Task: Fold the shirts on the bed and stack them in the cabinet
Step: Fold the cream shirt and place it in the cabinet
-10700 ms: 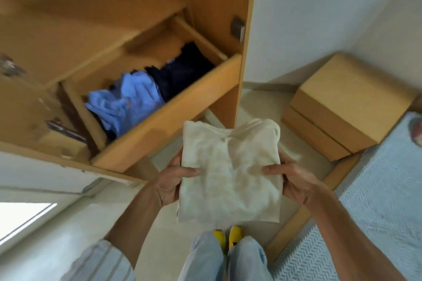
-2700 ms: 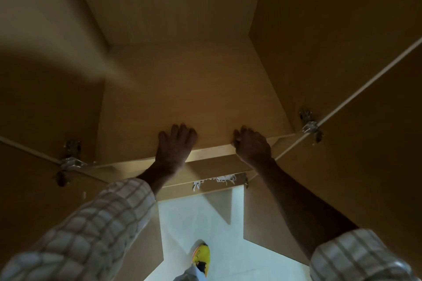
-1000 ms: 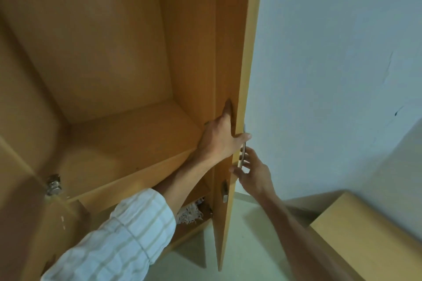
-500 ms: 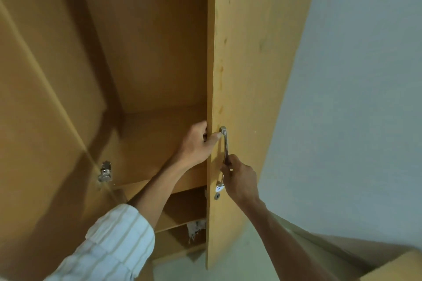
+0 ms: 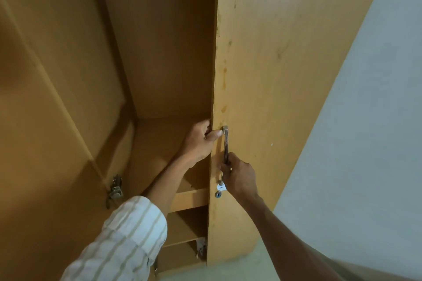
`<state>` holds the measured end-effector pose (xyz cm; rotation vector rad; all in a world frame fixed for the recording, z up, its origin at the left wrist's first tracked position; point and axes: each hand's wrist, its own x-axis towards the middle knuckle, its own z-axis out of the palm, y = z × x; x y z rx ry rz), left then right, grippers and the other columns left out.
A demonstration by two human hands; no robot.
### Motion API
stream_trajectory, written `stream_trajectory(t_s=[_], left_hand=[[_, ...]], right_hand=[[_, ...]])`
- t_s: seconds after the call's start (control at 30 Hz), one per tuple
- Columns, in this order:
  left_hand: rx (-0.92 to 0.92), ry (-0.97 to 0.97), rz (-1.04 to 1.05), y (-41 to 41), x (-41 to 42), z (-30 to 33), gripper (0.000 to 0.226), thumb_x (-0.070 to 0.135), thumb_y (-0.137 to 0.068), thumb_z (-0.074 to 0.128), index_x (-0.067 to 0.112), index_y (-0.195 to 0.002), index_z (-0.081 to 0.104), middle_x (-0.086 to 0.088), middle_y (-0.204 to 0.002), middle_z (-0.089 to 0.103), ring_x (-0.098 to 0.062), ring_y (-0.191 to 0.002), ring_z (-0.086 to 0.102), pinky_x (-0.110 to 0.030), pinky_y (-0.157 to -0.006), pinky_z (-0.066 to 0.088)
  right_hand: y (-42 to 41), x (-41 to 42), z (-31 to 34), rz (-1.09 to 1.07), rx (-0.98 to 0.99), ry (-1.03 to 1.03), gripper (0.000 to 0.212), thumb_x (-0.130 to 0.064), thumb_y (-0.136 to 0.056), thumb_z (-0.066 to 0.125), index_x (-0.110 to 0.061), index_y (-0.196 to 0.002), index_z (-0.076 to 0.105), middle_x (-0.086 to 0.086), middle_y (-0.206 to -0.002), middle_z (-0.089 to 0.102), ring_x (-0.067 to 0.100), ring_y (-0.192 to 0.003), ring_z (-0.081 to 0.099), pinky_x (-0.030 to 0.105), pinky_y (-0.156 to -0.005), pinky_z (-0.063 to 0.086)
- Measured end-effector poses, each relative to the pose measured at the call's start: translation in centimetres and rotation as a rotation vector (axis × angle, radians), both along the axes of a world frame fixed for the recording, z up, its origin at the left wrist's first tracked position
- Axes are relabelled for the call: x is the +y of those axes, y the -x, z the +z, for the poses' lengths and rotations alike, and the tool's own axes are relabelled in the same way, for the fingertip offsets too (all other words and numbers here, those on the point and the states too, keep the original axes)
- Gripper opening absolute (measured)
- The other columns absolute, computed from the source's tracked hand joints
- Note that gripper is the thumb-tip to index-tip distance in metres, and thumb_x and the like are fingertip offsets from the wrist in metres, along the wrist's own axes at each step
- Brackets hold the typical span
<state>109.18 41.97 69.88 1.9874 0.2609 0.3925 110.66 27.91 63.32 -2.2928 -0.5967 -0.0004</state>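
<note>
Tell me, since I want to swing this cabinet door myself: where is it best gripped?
Probably by the metal bar handle, from the door's outer face: it stands vertical and proud, so fingers wrap it, as the right hand does low down.

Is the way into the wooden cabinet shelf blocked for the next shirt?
Partly. The light-brown wooden door covers the cabinet's right side, held by the left hand at its edge and the right hand on the metal handle. The shelf left of it lies open.
</note>
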Motion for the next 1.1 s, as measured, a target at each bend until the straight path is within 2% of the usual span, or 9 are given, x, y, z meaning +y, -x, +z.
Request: stream_trajectory(t_s=[0.07, 0.3, 0.43, 0.57, 0.63, 0.83, 0.97, 1.03, 1.1], left_hand=[[0.006, 0.004, -0.015, -0.6, 0.7, -0.1, 0.010, 0.047, -0.088, 0.059, 0.048, -0.097, 0.061, 0.009, -0.121, 0.068, -0.014, -0.121, 0.059, -0.051, -0.103, 0.047], [0.002, 0.011, -0.033, -1.4, 1.5, -0.1, 0.011, 0.036, -0.095, 0.060, 0.043, -0.103, 0.061, 0.010, -0.120, 0.068, -0.012, -0.116, 0.061, -0.049, -0.102, 0.048], [-0.002, 0.020, -0.029, -1.0, 1.0, 0.1, 0.013, 0.028, -0.099, 0.059, 0.040, -0.104, 0.061, 0.014, -0.113, 0.068, -0.006, -0.108, 0.061, -0.039, -0.098, 0.048], [0.024, 0.008, 0.042, 0.4, 0.0, 0.2, 0.028, 0.025, -0.101, 0.057, 0.020, -0.128, 0.058, 0.013, -0.118, 0.058, -0.007, -0.109, 0.056, -0.030, -0.088, 0.041], [0.054, -0.017, 0.131, 1.9, -0.4, -0.4, 0.032, 0.023, -0.101, 0.056, 0.017, -0.133, 0.056, 0.008, -0.122, 0.058, -0.010, -0.113, 0.055, -0.025, -0.085, 0.041], [0.073, -0.015, 0.175, 13.6, -2.8, -4.4, 0.029, 0.021, -0.097, 0.058, 0.023, -0.126, 0.060, 0.003, -0.116, 0.068, -0.006, -0.110, 0.063, -0.010, -0.078, 0.047], [0.110, -0.084, 0.217, 24.3, -4.4, -7.4, 0.028, 0.026, -0.098, 0.058, 0.028, -0.126, 0.060, 0.010, -0.117, 0.068, 0.003, -0.109, 0.062, -0.024, -0.095, 0.052], [0.117, -0.074, 0.246, 28.7, -5.3, -7.8, 0.029, 0.025, -0.098, 0.058, 0.027, -0.126, 0.061, 0.012, -0.120, 0.068, 0.004, -0.111, 0.062, -0.020, -0.093, 0.053], [0.150, -0.133, 0.283, 32.8, -6.0, -7.6, 0.028, 0.023, -0.098, 0.058, 0.027, -0.125, 0.064, 0.019, -0.117, 0.067, 0.012, -0.107, 0.060, -0.006, -0.086, 0.048]], right_hand=[[-0.4, 0.4, 0.1, 0.007, -0.009, -0.004, 0.013, -0.019, -0.102, 0.052, -0.016, -0.111, 0.060, -0.009, -0.081, 0.058, 0.001, -0.055, 0.051, 0.009, -0.053, 0.041], [-1.0, 1.1, -0.1, 0.007, -0.046, 0.005, 0.014, -0.022, -0.103, 0.051, -0.015, -0.112, 0.059, -0.009, -0.083, 0.058, 0.001, -0.056, 0.050, 0.010, -0.048, 0.037], [-1.0, 0.9, -0.3, 0.006, -0.011, 0.017, 0.017, -0.025, -0.103, 0.051, -0.014, -0.116, 0.057, -0.006, -0.089, 0.061, 0.003, -0.062, 0.052, 0.010, -0.049, 0.036], [-0.1, 0.5, -0.7, -0.016, 0.136, 0.034, 0.035, -0.026, -0.100, 0.059, -0.015, -0.132, 0.051, 0.003, -0.127, 0.065, 0.019, -0.097, 0.066, 0.024, -0.074, 0.052], [1.5, -0.5, -1.6, -0.044, 0.197, 0.082, 0.050, -0.031, -0.096, 0.063, -0.016, -0.139, 0.044, 0.005, -0.133, 0.061, 0.024, -0.111, 0.065, 0.032, -0.084, 0.052], [9.3, -2.4, -5.8, 0.065, 0.243, 0.197, 0.037, -0.042, -0.098, 0.055, -0.018, -0.127, 0.055, 0.004, -0.124, 0.067, 0.026, -0.112, 0.064, 0.037, -0.092, 0.050], [17.6, -1.2, -7.4, 0.297, 0.301, 0.170, 0.039, -0.046, -0.094, 0.054, -0.027, -0.127, 0.057, -0.004, -0.124, 0.068, 0.022, -0.114, 0.064, 0.033, -0.092, 0.051], [21.3, -0.6, -7.5, 0.414, 0.316, 0.177, 0.044, -0.045, -0.086, 0.050, -0.026, -0.125, 0.057, -0.003, -0.120, 0.069, 0.020, -0.110, 0.066, 0.030, -0.086, 0.053], [25.0, 0.3, -7.0, 0.519, 0.252, 0.176, 0.038, -0.039, -0.088, 0.054, -0.022, -0.121, 0.061, -0.002, -0.113, 0.070, 0.014, -0.097, 0.066, 0.014, -0.071, 0.047]])
